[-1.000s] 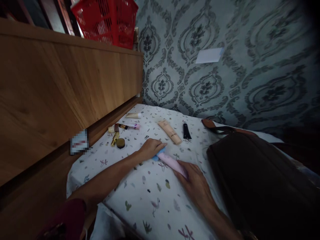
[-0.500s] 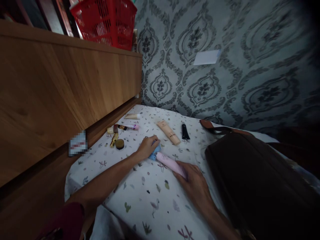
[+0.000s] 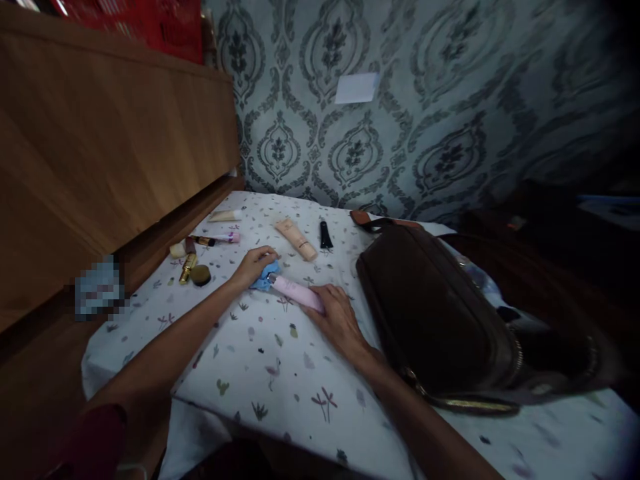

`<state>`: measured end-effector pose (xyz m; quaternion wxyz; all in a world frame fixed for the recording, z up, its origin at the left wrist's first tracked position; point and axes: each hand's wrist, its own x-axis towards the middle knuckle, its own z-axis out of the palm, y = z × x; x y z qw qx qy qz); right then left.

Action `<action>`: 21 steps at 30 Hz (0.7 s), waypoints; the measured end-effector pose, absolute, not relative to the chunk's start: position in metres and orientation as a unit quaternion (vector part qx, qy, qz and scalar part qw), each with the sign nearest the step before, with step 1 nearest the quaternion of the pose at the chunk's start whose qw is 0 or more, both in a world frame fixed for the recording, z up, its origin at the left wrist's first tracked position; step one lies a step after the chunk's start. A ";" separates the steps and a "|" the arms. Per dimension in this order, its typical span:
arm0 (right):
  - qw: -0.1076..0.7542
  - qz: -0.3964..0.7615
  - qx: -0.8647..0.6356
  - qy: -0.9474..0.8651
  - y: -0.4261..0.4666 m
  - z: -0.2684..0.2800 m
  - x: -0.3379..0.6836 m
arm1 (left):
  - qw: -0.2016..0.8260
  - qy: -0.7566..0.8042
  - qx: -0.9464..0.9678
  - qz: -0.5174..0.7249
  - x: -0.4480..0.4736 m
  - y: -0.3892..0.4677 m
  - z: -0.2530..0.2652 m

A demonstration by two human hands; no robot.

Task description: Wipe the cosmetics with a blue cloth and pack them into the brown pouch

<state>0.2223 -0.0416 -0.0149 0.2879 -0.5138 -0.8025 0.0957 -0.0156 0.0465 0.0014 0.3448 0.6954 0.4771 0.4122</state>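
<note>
Over the patterned white cloth, my right hand (image 3: 337, 317) is wrapped round the near end of a pale pink cosmetic tube (image 3: 295, 292). At the tube's other end, my left hand (image 3: 255, 265) grips a crumpled blue cloth (image 3: 265, 277), which touches the tube's silvery cap end. Part of the blue cloth is hidden under my left fingers. Just beyond my hands lie a beige tube (image 3: 296, 240) and a small black tube (image 3: 325, 235).
At the left lie a round gold-lidded jar (image 3: 201, 275), a gold lipstick (image 3: 188, 268), a pink-ended tube (image 3: 230, 237) and a cream tube (image 3: 225, 216). A dark brown bag (image 3: 435, 313) stands at the right. A wooden cabinet (image 3: 120, 127) borders the left, with a red basket (image 3: 175, 30) on top.
The view has swung to the right, so more of the bag shows and the basket is partly cut off. Both hands keep hold of the tube and blue cloth; a silvery cap end now shows.
</note>
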 end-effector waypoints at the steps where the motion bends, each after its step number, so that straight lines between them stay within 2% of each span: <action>1: 0.293 0.099 -0.512 -0.802 -0.042 -0.015 0.223 | 0.352 0.462 0.708 0.402 -0.015 0.043 0.005; 4: 0.302 0.112 -0.514 -0.795 -0.045 -0.016 0.224 | 0.365 0.409 0.760 0.349 -0.011 0.031 0.016; 7: 0.309 0.124 -0.528 -0.781 -0.047 -0.015 0.223 | 0.313 0.385 0.822 0.280 -0.006 0.021 0.023; 11: 0.295 0.116 -0.545 -0.776 -0.051 -0.010 0.221 | 0.250 0.430 0.823 0.274 0.003 0.016 0.024; 15: 0.288 0.075 -0.541 -0.786 -0.072 0.015 0.223 | 0.239 0.452 0.814 0.276 0.008 0.015 0.023; 17: 0.344 0.038 -0.497 -0.795 -0.093 0.035 0.228 | 0.238 0.455 0.812 0.277 0.008 0.015 0.022; 21: 0.517 -0.078 -0.412 -0.746 -0.141 0.069 0.251 | 0.236 0.460 0.811 0.273 0.007 0.015 0.024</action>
